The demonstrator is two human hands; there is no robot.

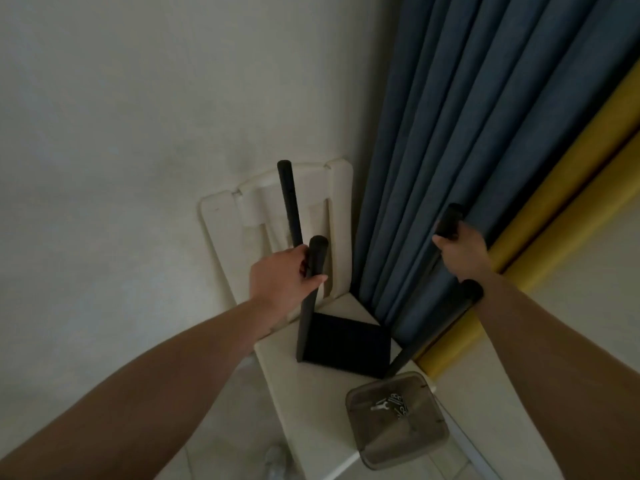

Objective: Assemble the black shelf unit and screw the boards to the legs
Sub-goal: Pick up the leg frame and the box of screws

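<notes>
A black shelf board [346, 344] rests on a white chair seat [311, 386], with black round legs standing up from its corners. My left hand [280, 278] is closed around the near left leg [313, 289] close to its top. My right hand [462, 252] grips the top of the far right leg [449, 218]. A far left leg [289, 202] rises in front of the chair back. The near right leg [440, 327] leans past my right forearm.
A clear grey plastic box [426, 445] with several screws and a small wrench [379, 406] sits on the seat's near end. The white chair back [225, 237] stands against a pale wall. Blue curtains [467, 133] and a yellow strip [571, 188] hang on the right.
</notes>
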